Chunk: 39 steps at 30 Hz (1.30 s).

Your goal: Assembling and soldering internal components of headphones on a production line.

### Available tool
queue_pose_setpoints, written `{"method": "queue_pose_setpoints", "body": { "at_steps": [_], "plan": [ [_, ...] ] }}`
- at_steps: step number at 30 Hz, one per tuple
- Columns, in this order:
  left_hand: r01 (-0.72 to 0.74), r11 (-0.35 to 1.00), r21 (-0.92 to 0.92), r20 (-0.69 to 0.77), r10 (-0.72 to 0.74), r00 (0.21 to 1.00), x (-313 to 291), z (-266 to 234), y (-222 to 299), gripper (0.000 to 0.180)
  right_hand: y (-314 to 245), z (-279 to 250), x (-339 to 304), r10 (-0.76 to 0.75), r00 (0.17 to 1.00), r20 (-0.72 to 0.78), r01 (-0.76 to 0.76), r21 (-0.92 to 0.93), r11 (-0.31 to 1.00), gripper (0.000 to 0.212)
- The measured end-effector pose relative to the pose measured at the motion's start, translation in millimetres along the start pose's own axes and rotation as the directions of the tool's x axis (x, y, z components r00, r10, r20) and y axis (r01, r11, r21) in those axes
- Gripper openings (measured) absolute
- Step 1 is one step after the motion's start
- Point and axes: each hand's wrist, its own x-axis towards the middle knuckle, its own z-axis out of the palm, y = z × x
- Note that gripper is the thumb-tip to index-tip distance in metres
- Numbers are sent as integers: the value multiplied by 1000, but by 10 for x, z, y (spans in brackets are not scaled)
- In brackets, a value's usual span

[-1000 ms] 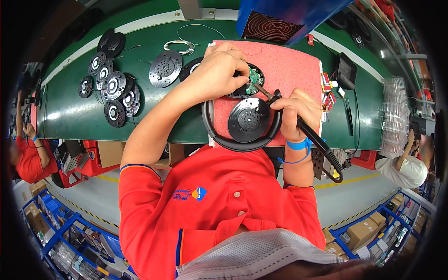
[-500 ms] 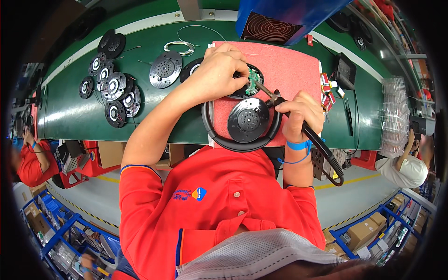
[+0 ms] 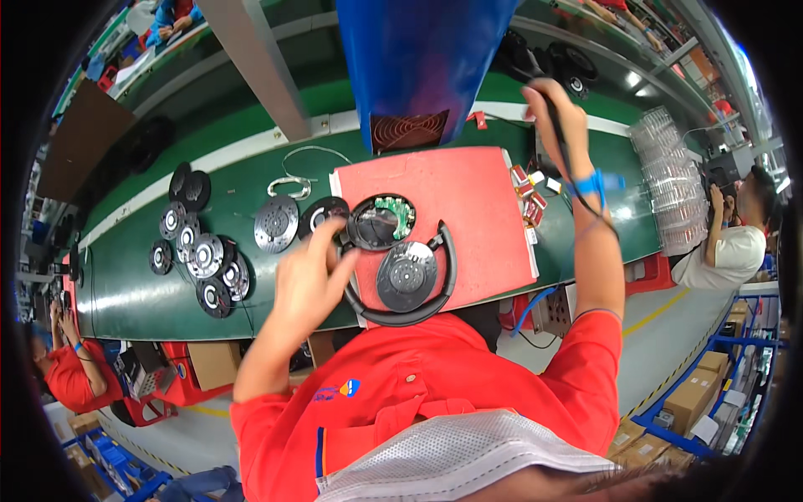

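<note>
A black headphone (image 3: 450, 276) lies on the pink mat, its headband curving toward me. One ear cup (image 3: 406, 274) shows its perforated face. The other ear cup (image 3: 376, 233) is opened, with a green circuit board (image 3: 401, 216) inside its right part. My left hand (image 3: 305, 280) hovers at the left side of the headphone, slightly blurred, fingers apart and holding nothing. Out at the back right, my right hand (image 3: 560, 125) grips the soldering iron (image 3: 552, 105). Its black cable hangs along my wrist, and its tip is hard to make out.
The pink mat (image 3: 493, 217) lies on the green bench. Several round speaker plates (image 3: 205, 255) are piled at left, with a perforated disc (image 3: 276, 224) and a solder wire coil (image 3: 289, 187) closer. A blue fan unit (image 3: 418, 67) stands behind; small red-white parts (image 3: 527, 197) and clear trays (image 3: 657, 184) are at right.
My right hand has carried the soldering iron from the circuit board to the back right. My left hand has drawn back from the ear cup and opened. The view has shifted.
</note>
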Motion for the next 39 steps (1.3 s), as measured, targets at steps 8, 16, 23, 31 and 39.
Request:
{"method": "queue_pose_setpoints", "body": {
  "at_steps": [8,16,23,31,39],
  "plan": [
    [219,974,-65,76,-214,974,-202,274,-72,70,1960,1139,791,-347,792,503,501,-210,839,27],
    [260,925,-277,-42,-282,958,-201,-739,-328,56,1111,1571,972,-232,736,636,247,66,967,39],
    [143,986,81,-387,-101,916,698,-1920,-1215,54,1294,1440,867,-408,672,618,431,122,894,42],
    [295,953,-67,-404,-296,866,2147,-1457,-2028,57,1372,1523,816,-388,730,563,488,-30,873,45],
    [156,947,280,-249,-86,965,2004,-1261,-2050,45,1847,1011,771,-169,902,396,158,61,986,43]
  ]
}}
